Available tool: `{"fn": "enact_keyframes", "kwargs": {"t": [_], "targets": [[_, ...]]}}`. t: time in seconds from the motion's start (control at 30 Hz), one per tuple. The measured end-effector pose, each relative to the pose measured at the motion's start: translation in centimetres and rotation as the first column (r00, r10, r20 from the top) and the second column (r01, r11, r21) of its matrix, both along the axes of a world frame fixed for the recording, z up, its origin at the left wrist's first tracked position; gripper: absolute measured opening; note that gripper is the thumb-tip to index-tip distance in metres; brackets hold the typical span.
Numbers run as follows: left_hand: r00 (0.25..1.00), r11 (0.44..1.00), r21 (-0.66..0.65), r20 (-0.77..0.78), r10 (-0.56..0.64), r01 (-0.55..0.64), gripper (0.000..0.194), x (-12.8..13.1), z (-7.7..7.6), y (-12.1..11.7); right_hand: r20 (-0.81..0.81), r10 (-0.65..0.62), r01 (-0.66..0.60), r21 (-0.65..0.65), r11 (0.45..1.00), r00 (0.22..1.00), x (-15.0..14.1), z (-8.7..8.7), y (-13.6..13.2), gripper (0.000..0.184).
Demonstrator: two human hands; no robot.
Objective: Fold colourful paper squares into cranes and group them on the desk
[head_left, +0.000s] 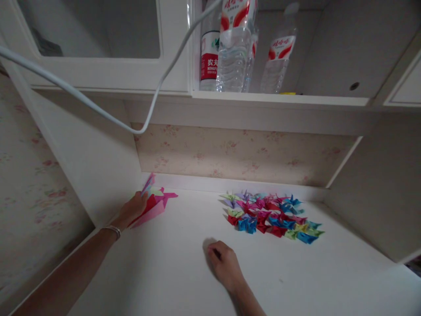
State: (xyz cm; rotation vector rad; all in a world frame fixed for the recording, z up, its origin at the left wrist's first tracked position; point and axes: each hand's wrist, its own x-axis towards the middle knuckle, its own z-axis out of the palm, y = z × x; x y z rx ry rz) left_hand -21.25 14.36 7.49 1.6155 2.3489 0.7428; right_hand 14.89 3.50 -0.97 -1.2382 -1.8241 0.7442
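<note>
At the left back of the white desk, my left hand [133, 210] is closed on thin coloured paper; pink and pale blue edges stand up past its fingertips. Its fingers are partly hidden. Beside and under it lies a loose pile of pink and red paper [156, 208], with a pale green piece on top. My right hand [224, 263] rests on the desk top as a loose fist, and nothing shows in it. Beyond it, to the right, sits a close group of folded paper cranes [266, 215] in red, pink, blue, green, yellow and purple.
The white desk [184, 272] runs back to a flowered wall panel [210, 151]. Above it is a cabinet shelf [279, 100] holding several plastic bottles [234, 57]. A white cable [112, 117] hangs in front of the cabinet. Side panels close off the desk left and right.
</note>
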Motion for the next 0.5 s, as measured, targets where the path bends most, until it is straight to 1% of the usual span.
{"fn": "enact_keyframes", "kwargs": {"t": [0.03,0.1,0.23,0.33,0.4,0.5], "targets": [[1.0,1.0,-0.002,-0.031,0.0,0.0,0.052,-0.1,-0.1,0.2,-0.013,-0.009,0.009,-0.014,1.0,1.0,0.1,0.0,0.1,0.024],[0.996,1.0,0.003,-0.083,-0.023,0.024,0.047,0.8,-0.4,0.7,-0.035,-0.022,0.021,-0.034,0.999,0.999,0.2,-0.1,0.2,0.025],[0.984,0.993,0.013,-0.133,-0.117,0.12,0.041,4.6,-1.7,2.2,-0.063,-0.015,0.012,-0.041,0.999,0.998,0.4,-0.2,0.2,0.023],[0.982,0.991,-0.002,-0.134,-0.133,0.133,0.042,7.1,-2.3,3.5,-0.073,-0.02,0.016,-0.047,0.999,0.997,0.5,-0.2,0.2,0.022],[0.985,0.993,-0.025,-0.126,-0.117,0.115,0.041,7.9,-2.4,4.1,-0.082,-0.033,0.029,-0.056,0.998,0.996,0.5,-0.1,0.2,0.021],[0.987,0.993,-0.049,-0.109,-0.115,0.11,0.035,8.0,-2.0,4.4,-0.095,-0.048,0.041,-0.073,0.996,0.994,0.6,0.2,0.1,0.021]]}}
